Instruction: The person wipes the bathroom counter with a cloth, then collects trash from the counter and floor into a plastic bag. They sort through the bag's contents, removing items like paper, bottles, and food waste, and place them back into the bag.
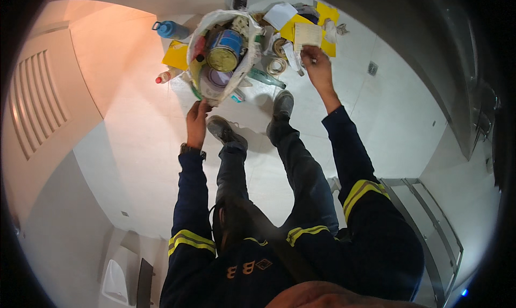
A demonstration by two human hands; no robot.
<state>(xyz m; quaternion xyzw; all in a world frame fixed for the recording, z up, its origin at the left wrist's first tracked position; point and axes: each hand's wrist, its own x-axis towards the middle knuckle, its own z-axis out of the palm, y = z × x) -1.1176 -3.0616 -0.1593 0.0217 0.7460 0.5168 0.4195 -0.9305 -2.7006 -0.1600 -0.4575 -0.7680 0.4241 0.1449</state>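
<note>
Head view: your left hand [196, 121] grips the near rim of the white sack [215, 90], pinched on the fabric, holding its mouth wide. Inside, a gold-topped tin [223, 58] sits over a larger can [217, 76]. Your right hand [317, 66] holds a pale card [307, 36] by its lower edge, raised over the litter pile [293, 33] right of the sack, beyond your shoes [282, 104]. Keep the rim pulled taut toward you so the mouth stays wide, and hold the card firmly by its edge so it does not slip. A blue bottle [171, 29] lies left of the sack.
</note>
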